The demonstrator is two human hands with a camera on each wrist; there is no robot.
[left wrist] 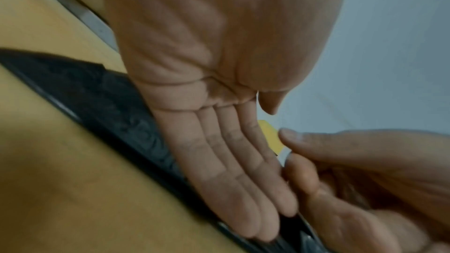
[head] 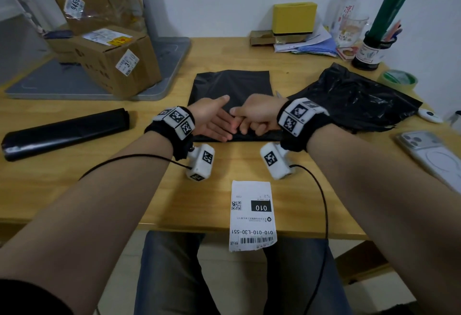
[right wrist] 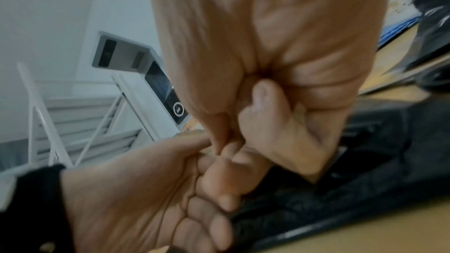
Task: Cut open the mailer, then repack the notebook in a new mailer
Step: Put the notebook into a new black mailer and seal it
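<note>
A flat black mailer (head: 232, 85) lies in the middle of the wooden table (head: 74, 190). Both hands hover over its near edge. My left hand (head: 219, 120) is held flat, palm turned up and to the right, fingers straight and together (left wrist: 231, 161). My right hand (head: 254, 115) is curled into a loose fist (right wrist: 268, 122). Its thumb and knuckles touch the left fingers. I see nothing held in either hand. No notebook is visible. The wrist views show the mailer's edge (left wrist: 109, 103) (right wrist: 353, 170) under the hands.
A crumpled black mailer (head: 354, 100) lies at the right, with a small white cutter (head: 430, 115) and a phone (head: 434, 157) nearer. A roll of black bags (head: 64, 130) lies at the left and cardboard boxes (head: 117, 62) behind it. A shipping label (head: 252, 214) overhangs the front edge.
</note>
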